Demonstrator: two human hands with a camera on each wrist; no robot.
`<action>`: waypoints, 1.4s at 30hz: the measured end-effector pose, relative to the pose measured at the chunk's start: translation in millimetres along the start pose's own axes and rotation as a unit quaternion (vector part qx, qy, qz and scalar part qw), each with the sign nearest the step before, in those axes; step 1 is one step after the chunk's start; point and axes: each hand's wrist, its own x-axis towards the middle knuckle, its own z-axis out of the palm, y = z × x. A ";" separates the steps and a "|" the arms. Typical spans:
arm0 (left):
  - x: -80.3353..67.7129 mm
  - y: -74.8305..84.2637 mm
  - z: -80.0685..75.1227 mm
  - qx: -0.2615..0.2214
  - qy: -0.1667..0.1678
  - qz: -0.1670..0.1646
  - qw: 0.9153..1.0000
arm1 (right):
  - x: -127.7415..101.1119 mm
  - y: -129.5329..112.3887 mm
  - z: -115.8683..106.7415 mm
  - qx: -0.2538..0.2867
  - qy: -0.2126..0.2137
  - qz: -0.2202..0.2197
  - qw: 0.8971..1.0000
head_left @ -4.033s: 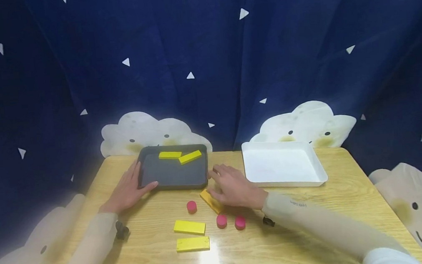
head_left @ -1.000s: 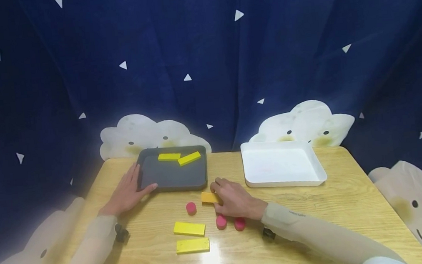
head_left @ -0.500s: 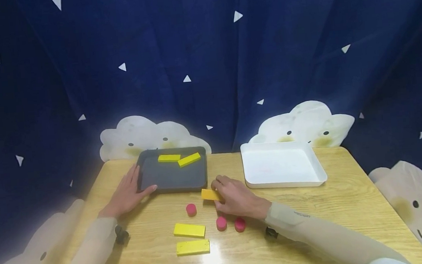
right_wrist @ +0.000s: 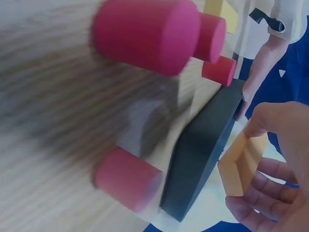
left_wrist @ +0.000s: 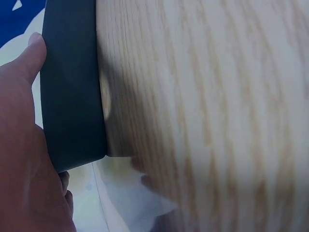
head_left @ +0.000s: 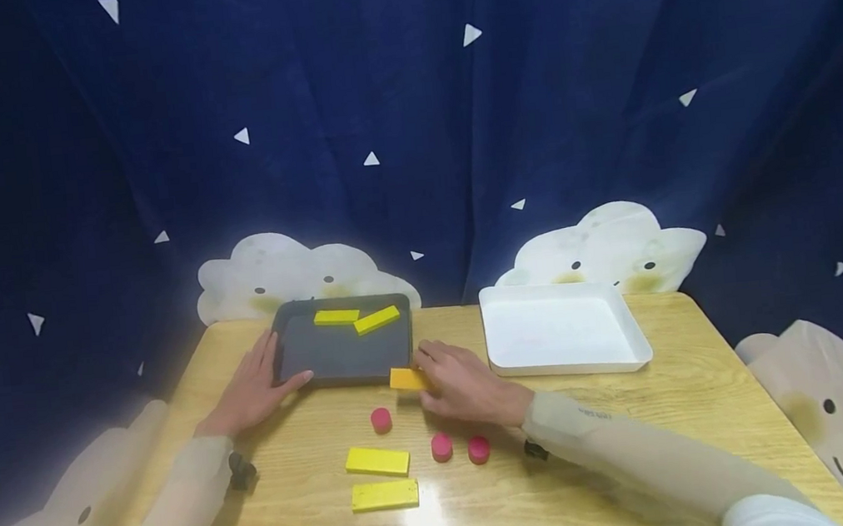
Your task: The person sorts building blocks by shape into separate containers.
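Fingers of right hand (head_left: 466,386) curled, pinching orange block (head_left: 406,378) lifted off table (head_left: 633,445), just beside near right corner of dark tray (head_left: 347,357). Left hand (head_left: 252,388) flat, fingers straight along tray's left edge, thumb at near rim. Two yellow blocks (head_left: 357,319) lie at tray's far side. White tray (head_left: 563,334) sits to right.

The orange block (head_left: 406,378) sits beside a dark grey tray (head_left: 344,355) holding yellow blocks (head_left: 336,316). Pink cylinders (head_left: 381,420) dot the pale wood-grain worktop (head_left: 632,428). The far-right tray (head_left: 563,330) is white; the curtain (head_left: 410,130) is navy with white triangles.
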 end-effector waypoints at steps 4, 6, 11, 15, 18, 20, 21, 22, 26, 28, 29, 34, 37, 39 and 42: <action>-0.3 0.5 -0.1 -0.001 0.003 0.003 1.000 | 8.3 -0.4 -4.3 -0.010 0.014 -0.012 1.000; -0.3 0.7 -0.4 -0.001 0.003 0.003 1.000 | 13.1 -0.4 -6.7 -0.014 0.019 -0.018 1.000; -0.3 -0.8 0.2 -0.001 0.000 0.001 1.000 | 25.1 -0.6 -11.2 -0.013 0.024 -0.026 0.999; -1.0 -0.4 0.2 -0.004 0.001 0.001 1.000 | 35.2 -1.5 -12.6 -0.007 0.022 -0.027 0.999; -1.2 1.9 0.0 -0.006 0.002 0.001 1.000 | 43.9 -2.0 -12.8 -0.005 0.015 -0.028 0.999; -1.3 3.1 0.0 -0.007 0.003 0.000 1.000 | 50.3 -2.4 -11.9 -0.004 0.010 -0.029 1.000; -1.5 3.5 -0.1 -0.007 0.004 0.000 1.000 | 53.8 -2.7 -11.0 -0.002 0.009 -0.029 1.000; -1.7 3.8 -0.1 -0.007 0.004 0.000 1.000 | 57.6 -2.9 -9.8 -0.003 0.008 -0.030 1.000; -2.5 4.0 -1.4 -0.010 0.004 0.002 1.000 | 74.3 -4.1 -3.7 -0.016 0.010 -0.034 0.999; -2.6 3.3 -1.8 -0.011 0.004 0.002 1.000 | 83.3 -5.0 -1.0 -0.024 0.010 -0.038 0.999; -2.6 3.0 -2.0 -0.012 0.004 0.001 1.000 | 88.0 -5.5 0.4 -0.028 0.008 -0.040 0.999; -1.4 1.7 -0.5 -0.013 0.003 -0.002 1.000 | 111.6 -8.9 5.8 -0.033 -0.012 -0.036 0.999; 0.1 0.4 0.7 -0.013 0.001 -0.005 1.000 | 124.7 -10.4 9.4 -0.021 -0.023 -0.023 0.999; 0.4 0.4 0.6 -0.015 0.000 -0.004 1.000 | 132.0 -11.5 11.6 -0.011 -0.029 -0.015 0.999; 0.1 0.8 0.2 -0.013 0.002 -0.001 1.000 | 141.1 -11.7 17.2 -0.007 -0.032 -0.015 0.999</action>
